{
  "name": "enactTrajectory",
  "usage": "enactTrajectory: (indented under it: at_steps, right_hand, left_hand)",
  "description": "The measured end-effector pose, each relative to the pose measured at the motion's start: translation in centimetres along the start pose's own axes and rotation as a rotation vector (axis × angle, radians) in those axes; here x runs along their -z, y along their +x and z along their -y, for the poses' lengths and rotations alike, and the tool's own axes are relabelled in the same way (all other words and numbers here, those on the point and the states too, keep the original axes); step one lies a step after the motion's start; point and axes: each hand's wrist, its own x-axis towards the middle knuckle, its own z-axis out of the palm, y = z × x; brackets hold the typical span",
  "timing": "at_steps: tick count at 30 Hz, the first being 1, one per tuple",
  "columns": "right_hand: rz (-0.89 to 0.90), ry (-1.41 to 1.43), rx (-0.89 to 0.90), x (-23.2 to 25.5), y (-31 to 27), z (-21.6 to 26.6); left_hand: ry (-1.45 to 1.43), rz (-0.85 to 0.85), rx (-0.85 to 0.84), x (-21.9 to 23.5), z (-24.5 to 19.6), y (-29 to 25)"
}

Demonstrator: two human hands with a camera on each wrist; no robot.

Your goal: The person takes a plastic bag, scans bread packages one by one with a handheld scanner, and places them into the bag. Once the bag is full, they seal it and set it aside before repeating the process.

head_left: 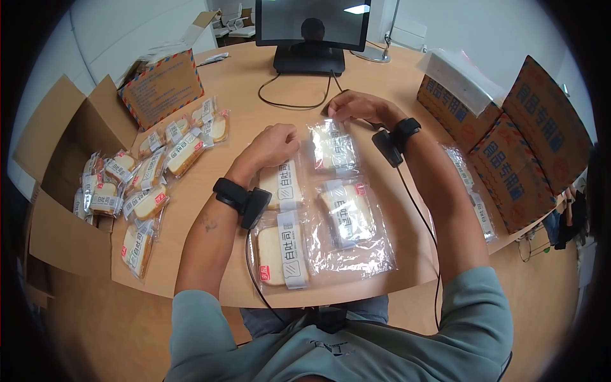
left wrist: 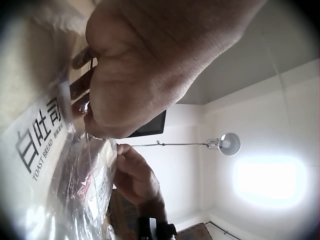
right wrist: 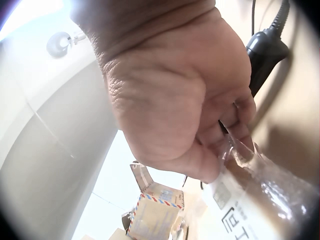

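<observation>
Several wrapped packs of white toast lie in two columns at the table's front, with a large clear plastic bag (head_left: 375, 251) spread around them. My left hand (head_left: 275, 145) is at the far end of the upper left toast pack (head_left: 281, 188), fingers curled at the clear plastic; its fingertips are mostly hidden behind the palm in the left wrist view. My right hand (head_left: 356, 107) pinches the plastic end of the upper right toast pack (head_left: 334, 149). Closer to me lie the lower left toast pack (head_left: 283, 251) and the lower right toast pack (head_left: 349, 213).
More toast packs (head_left: 149, 172) are heaped at the left, spilling from an open carton (head_left: 70, 245). Another carton (head_left: 162, 89) stands behind them. Cartons (head_left: 509, 172) with packs beside them are at the right. A monitor (head_left: 312, 25) and black cable (head_left: 280, 102) are at the back.
</observation>
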Motion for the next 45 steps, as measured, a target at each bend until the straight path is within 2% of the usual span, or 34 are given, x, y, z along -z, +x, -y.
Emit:
enactTrajectory:
  at_steps: [4,6,10,13,18,22,24,28,30,34,36,40,42,43,45]
  right_hand:
    - [0.018,-0.027,0.053,0.0,0.2,-0.3]
    - [0.13,-0.004,-0.07,-0.1,0.2,0.0]
    - [0.164,-0.014,-0.072,-1.1,0.0,0.5]
    - [0.158,-0.118,-0.106,-1.5,-0.1,0.9]
    - [0.257,-0.208,-0.163,-2.1,0.0,1.3]
    - [0.276,-0.296,-0.14,-2.7,-0.1,1.7]
    - [0.253,-0.475,-0.121,-3.0,-0.2,2.0]
    - [0.279,-0.6,-0.104,-3.4,-0.4,2.6]
    - [0.132,-0.6,-0.043,-3.6,-0.2,2.3]
    - [0.117,-0.557,-0.028,-3.8,-0.1,1.9]
    - [0.121,-0.727,-0.01,-4.6,-1.0,2.6]
    - [0.092,-0.597,0.0,-4.5,-1.4,2.6]
    - [0.064,-0.691,0.127,-4.2,-1.7,2.3]
    - [0.062,-0.693,0.132,-3.9,-2.2,2.2]
    - [-0.072,-0.536,0.072,-3.5,-3.3,1.6]
  left_hand:
    - [-0.012,0.0,0.016,-0.2,0.1,0.1]
    - [-0.009,-0.012,0.027,-0.3,0.3,0.1]
    - [-0.007,-0.009,0.021,-0.4,0.6,0.1]
    - [0.006,-0.008,0.031,-0.4,0.6,0.1]
    - [-0.004,-0.004,0.012,-0.5,0.9,0.2]
    - [0.0,0.008,0.025,-0.2,0.7,0.1]
    - [-0.018,0.035,0.076,-0.1,0.5,0.0]
    - [-0.003,0.048,0.049,-0.2,1.0,0.1]
    - [-0.001,0.017,0.067,0.0,0.6,-0.1]
    - [-0.005,-0.019,0.038,-0.2,1.1,-0.1]
    - [0.03,0.008,0.052,-0.4,1.2,-0.1]
    - [0.049,0.013,0.042,-0.4,1.5,0.0]
    - [0.047,-0.072,0.061,0.1,1.4,-0.1]
    - [0.052,-0.075,0.061,0.3,1.9,-0.2]
    - [-0.124,-0.268,0.179,1.0,3.0,-0.9]
